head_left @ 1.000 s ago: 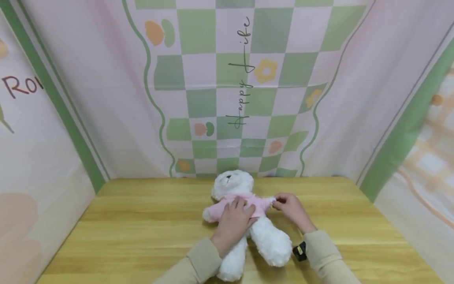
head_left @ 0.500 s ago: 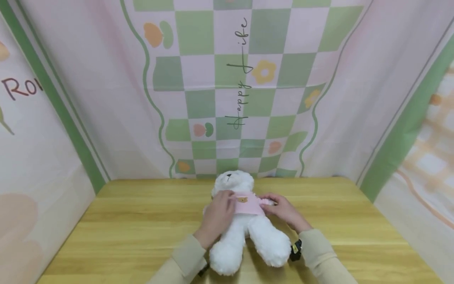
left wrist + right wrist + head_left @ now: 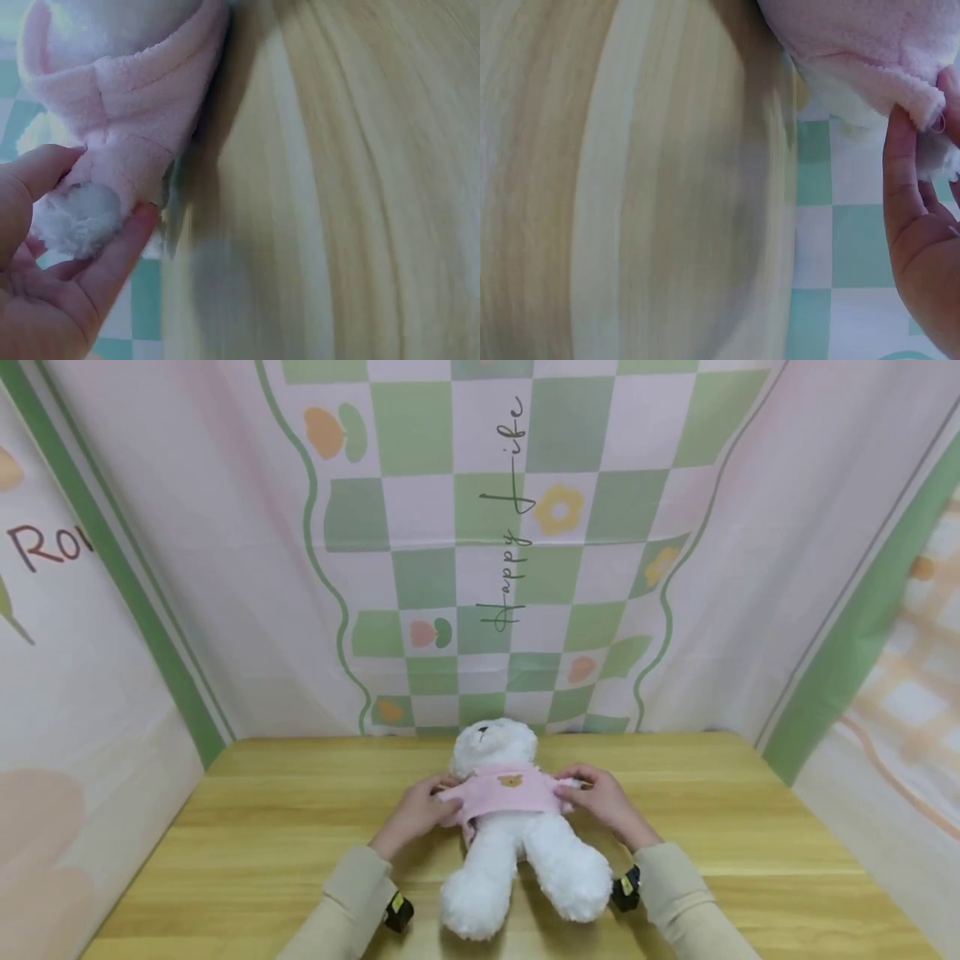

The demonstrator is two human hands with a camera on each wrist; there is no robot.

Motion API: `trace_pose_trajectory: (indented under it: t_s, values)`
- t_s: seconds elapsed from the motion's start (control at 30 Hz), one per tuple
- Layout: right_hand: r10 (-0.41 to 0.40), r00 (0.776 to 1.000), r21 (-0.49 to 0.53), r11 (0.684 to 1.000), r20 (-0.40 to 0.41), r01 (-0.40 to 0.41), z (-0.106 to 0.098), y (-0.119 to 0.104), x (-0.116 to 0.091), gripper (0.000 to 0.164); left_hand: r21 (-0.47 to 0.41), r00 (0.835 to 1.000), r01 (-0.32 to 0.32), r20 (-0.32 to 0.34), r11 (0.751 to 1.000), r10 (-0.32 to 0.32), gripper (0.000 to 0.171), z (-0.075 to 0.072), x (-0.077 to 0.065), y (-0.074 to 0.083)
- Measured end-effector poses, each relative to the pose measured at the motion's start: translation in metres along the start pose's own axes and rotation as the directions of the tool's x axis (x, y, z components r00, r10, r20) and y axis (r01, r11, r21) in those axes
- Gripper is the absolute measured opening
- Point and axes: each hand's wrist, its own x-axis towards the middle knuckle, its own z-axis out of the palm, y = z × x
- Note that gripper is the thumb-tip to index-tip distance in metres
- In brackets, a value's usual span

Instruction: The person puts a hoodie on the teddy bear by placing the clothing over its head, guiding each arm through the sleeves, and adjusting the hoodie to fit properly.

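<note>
A white plush teddy bear (image 3: 487, 881) lies on its back on the table, head toward the back curtain. It wears a pink shirt (image 3: 501, 797) with a small brown bear patch on the chest. At the bear's arm on the left side, my left hand (image 3: 412, 814) pinches the pink sleeve (image 3: 124, 161) between thumb and fingers, with the white paw (image 3: 82, 217) showing between them. My right hand (image 3: 606, 802) pinches the opposite sleeve cuff (image 3: 922, 105), where a loose thread and a bit of white paw show.
The wooden table (image 3: 247, 852) reaches back to a hanging curtain (image 3: 495, 568) with green checks. Printed cloth also hangs along the left and right sides. A small black device sits at each wrist.
My left hand has moved from the bear's chest out to its arm on the left, uncovering the patch. My right hand has shifted slightly inward along the other sleeve. The shirt front lies flatter.
</note>
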Motion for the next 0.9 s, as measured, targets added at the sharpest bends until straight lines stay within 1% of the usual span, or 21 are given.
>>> trace_pose_trajectory:
  t_s: [0.07,0.13,0.23,0.3,0.4,0.47,0.53,0.6,0.63,0.67,0.7,0.77,0.9]
  values:
    - [0.007,0.999,-0.033,0.999,-0.034,-0.008,-0.002,0.0,0.0,0.023,-0.019,1.0,-0.003,-0.006,1.0,0.002,0.027,-0.002,0.001,-0.003]
    - [0.014,0.998,-0.053,0.998,-0.055,-0.017,-0.004,0.001,0.001,0.022,-0.019,1.0,-0.014,-0.007,1.0,0.014,0.027,-0.004,0.002,-0.005]
    - [0.036,0.997,-0.043,0.998,-0.073,-0.039,-0.006,0.0,0.0,0.02,-0.022,0.999,-0.041,-0.004,0.999,0.041,0.026,-0.007,0.004,-0.008]
    - [0.043,0.997,-0.027,0.999,-0.064,-0.045,-0.008,-0.001,0.0,0.021,-0.024,0.998,-0.059,-0.005,0.998,0.059,0.025,-0.008,0.006,-0.009]
    - [0.036,0.999,0.002,0.999,-0.006,-0.036,-0.01,-0.002,-0.001,0.025,-0.03,0.998,-0.069,0.001,0.997,0.069,0.027,-0.008,0.006,-0.01]
    - [0.011,0.998,0.026,1.0,0.07,-0.013,-0.011,-0.002,-0.002,0.034,-0.044,0.999,-0.039,0.021,0.998,0.04,0.031,-0.009,0.005,-0.011]
    - [-0.015,0.989,0.044,0.999,0.149,0.009,-0.013,-0.002,-0.004,0.046,-0.056,0.998,-0.009,0.059,0.998,0.012,0.039,-0.01,0.003,-0.011]
    - [-0.047,0.976,0.066,0.997,0.214,0.034,-0.014,-0.002,-0.006,0.056,-0.071,0.994,0.013,0.112,0.997,-0.005,0.047,-0.01,0.001,-0.011]
    - [-0.065,0.968,0.087,0.995,0.242,0.045,-0.014,-0.001,-0.006,0.059,-0.078,0.991,0.019,0.135,0.997,-0.008,0.05,-0.01,0.001,-0.011]
    - [-0.084,0.962,0.103,0.993,0.259,0.059,-0.014,-0.001,-0.006,0.058,-0.081,0.988,0.009,0.152,0.997,0.004,0.052,-0.01,0.0,-0.011]
    - [-0.094,0.959,0.124,0.99,0.266,0.063,-0.013,0.0,-0.006,0.056,-0.082,0.986,0.001,0.164,0.997,0.012,0.053,-0.009,0.0,-0.012]
    - [-0.116,0.958,0.162,0.984,0.264,0.074,-0.011,0.001,-0.006,0.048,-0.084,0.986,-0.014,0.162,0.996,0.027,0.052,-0.007,-0.001,-0.012]
    - [-0.129,0.965,0.18,0.98,0.229,0.088,-0.01,0.004,-0.006,0.038,-0.093,0.994,-0.013,0.105,0.996,0.023,0.045,-0.002,-0.001,-0.013]
